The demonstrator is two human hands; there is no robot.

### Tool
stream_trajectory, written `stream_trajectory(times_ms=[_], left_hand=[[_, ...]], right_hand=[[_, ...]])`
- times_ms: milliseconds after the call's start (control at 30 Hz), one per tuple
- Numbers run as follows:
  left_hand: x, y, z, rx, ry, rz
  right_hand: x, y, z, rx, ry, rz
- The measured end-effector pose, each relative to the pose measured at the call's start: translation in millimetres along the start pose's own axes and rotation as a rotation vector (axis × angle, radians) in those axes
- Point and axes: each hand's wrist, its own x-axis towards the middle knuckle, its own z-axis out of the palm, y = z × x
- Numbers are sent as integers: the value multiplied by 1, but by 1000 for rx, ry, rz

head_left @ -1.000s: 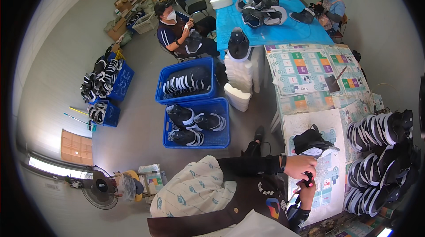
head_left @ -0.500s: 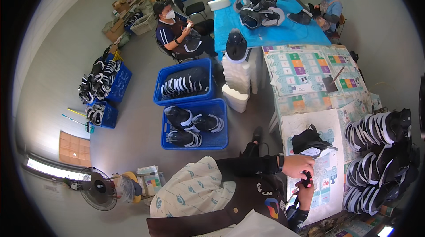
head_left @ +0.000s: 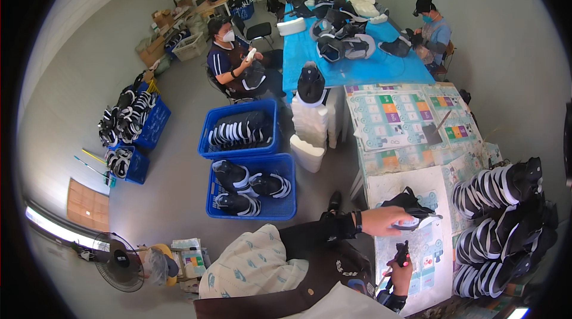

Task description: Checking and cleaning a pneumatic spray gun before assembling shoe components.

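Observation:
On the white sheet in front of me lies a black shoe upper with a grey-white edge. My left hand reaches over its near left edge, fingers stretched out and touching or just above it; whether they grip it is hard to see. Closer to me, my right hand is closed round a small black tool with a pinkish-red spot, its top end pointing up and away from me. The palm hides the lower part of the tool, so its exact kind does not show.
Stacked black-and-white shoe uppers stand at the table's right. Blue crates with shoes are on the floor to the left, beside white foam blocks. Two people sit by the blue-covered table. A fan stands lower left.
My left hand has left the tool in my right hand and moved away to the shoe upper. My right hand keeps the tool, lower and nearer me. The view has shifted slightly.

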Motion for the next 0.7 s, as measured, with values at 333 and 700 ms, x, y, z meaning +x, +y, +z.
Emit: stream_trajectory(times_ms=[333, 700], left_hand=[[-52, 54, -199, -424, 1343, 172], [-114, 223, -172, -739, 485, 1084]], right_hand=[[-5, -1, -13, -10, 49, 35], [4, -5, -7, 34, -33, 40]])
